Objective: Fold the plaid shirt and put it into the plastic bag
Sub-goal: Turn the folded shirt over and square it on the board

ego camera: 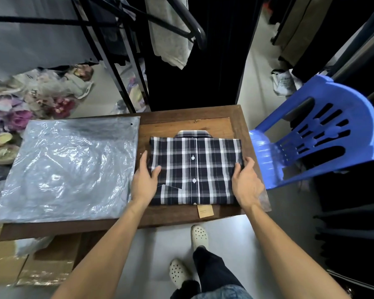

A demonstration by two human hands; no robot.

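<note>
1. Since the plaid shirt [194, 169] already lies folded into a tight rectangle, placket up and collar at 12 o'clock, I'd judge folding done and bagging next.
2. Your left hand [144, 180] sits at the shirt's 9 o'clock edge: thumb on top of the fabric, fingers straight along the side. Looks like squaring the edge or getting set to slide under, not a full grasp.
3. Your right hand [245, 182] mirrors it at the 3 o'clock edge, thumb over the top, fingers reaching round the side. Whether the fingertips are under the fabric, I can't tell.
4. Both hands sit on the near half, likely so the stack lifts flat without the fold opening.
5. Shirt rests on the wooden table [235, 126], right part. A paper tag [205, 211] sticks out from under the shirt's 6 o'clock edge; watch it on insertion.
6. Plastic bag [69, 167] lies flat at 9 o'clock of the shirt, just beside it, short transfer. Which side is the mouth, can't tell.
7. Blue chair [324, 134] stands at 3 o'clock off the table, clear of the path to the bag.
</note>
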